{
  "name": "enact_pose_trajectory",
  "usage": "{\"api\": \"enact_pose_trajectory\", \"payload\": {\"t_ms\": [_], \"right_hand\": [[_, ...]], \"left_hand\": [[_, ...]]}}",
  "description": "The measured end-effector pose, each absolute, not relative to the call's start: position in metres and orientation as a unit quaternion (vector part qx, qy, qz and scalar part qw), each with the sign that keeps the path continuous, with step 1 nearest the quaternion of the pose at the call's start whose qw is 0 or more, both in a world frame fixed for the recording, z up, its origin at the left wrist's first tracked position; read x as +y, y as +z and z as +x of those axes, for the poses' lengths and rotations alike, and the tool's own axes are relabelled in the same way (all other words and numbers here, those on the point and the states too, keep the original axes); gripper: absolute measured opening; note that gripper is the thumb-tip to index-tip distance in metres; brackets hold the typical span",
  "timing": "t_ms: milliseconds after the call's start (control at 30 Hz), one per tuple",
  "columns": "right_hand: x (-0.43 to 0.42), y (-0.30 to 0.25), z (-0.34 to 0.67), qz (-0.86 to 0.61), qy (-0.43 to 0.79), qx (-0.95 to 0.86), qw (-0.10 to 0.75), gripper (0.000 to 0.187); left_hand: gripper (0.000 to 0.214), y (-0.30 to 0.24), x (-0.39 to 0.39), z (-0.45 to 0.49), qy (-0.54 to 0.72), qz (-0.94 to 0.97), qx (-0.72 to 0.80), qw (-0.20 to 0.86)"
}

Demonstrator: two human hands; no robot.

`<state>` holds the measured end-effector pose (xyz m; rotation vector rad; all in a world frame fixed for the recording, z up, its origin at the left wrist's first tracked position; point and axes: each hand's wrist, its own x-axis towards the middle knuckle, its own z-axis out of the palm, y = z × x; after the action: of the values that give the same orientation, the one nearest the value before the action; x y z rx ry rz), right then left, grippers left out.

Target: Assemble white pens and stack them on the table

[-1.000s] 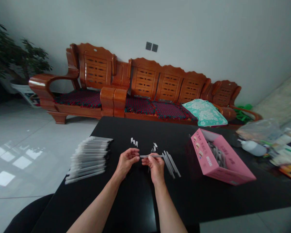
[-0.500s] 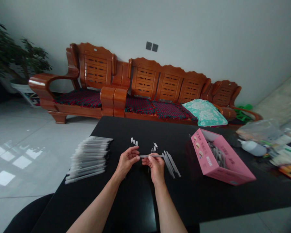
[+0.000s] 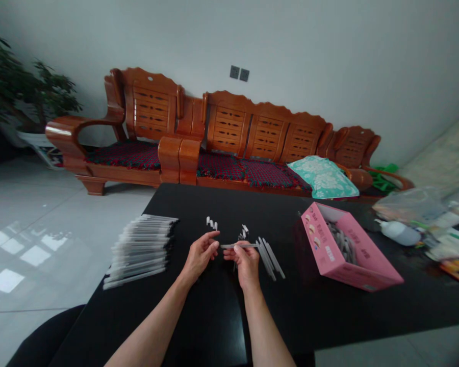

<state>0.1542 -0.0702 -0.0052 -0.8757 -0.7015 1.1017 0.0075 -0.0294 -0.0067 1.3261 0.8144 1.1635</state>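
Note:
Pinched between the thumb and fingers of my right hand [image 3: 246, 262] is a slim greyish pen barrel [image 3: 228, 246], held level above the table. My left hand [image 3: 202, 253] is beside the barrel's left end, thumb and index finger apart, with a small gap to it. Small white caps [image 3: 211, 224] stand beyond my left hand. More small white and dark pieces [image 3: 245, 231] lie behind my right hand, partly hidden. Several loose barrels [image 3: 271, 259] rest just right of that hand. At the left, many whitish pens [image 3: 141, 250] with dark ends lie in a row.
A pink box [image 3: 352, 250] holding more greyish barrels stands on the black table [image 3: 210, 316] at the right. Beyond it are a white bottle [image 3: 400, 233], a plastic bag [image 3: 409, 204] and clutter. A wooden sofa [image 3: 229, 127] with a teal cushion [image 3: 321, 176] lines the wall.
My left thumb has drawn back slightly from the barrel's left end, leaving a gap. My right hand and the barrel stay in nearly the same place.

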Motion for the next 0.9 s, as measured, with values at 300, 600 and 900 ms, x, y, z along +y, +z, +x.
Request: {"api": "enact_pose_trajectory", "payload": {"t_ms": [300, 600, 900], "right_hand": [[-0.0709, -0.0046, 0.1548, -0.396, 0.495, -0.317, 0.705, 0.021], [-0.0717, -0.0023, 0.1538, -0.395, 0.498, -0.321, 0.702, 0.021], [-0.0715, -0.0039, 0.1542, -0.394, 0.500, -0.318, 0.702, 0.024]], "left_hand": [[0.048, -0.0070, -0.0303, 0.0073, 0.511, 0.566, 0.302, 0.571], [0.043, -0.0046, -0.0309, 0.0066, 0.481, 0.591, 0.335, 0.554], [0.046, -0.0029, -0.0307, 0.0073, 0.489, 0.575, 0.348, 0.556]]}}
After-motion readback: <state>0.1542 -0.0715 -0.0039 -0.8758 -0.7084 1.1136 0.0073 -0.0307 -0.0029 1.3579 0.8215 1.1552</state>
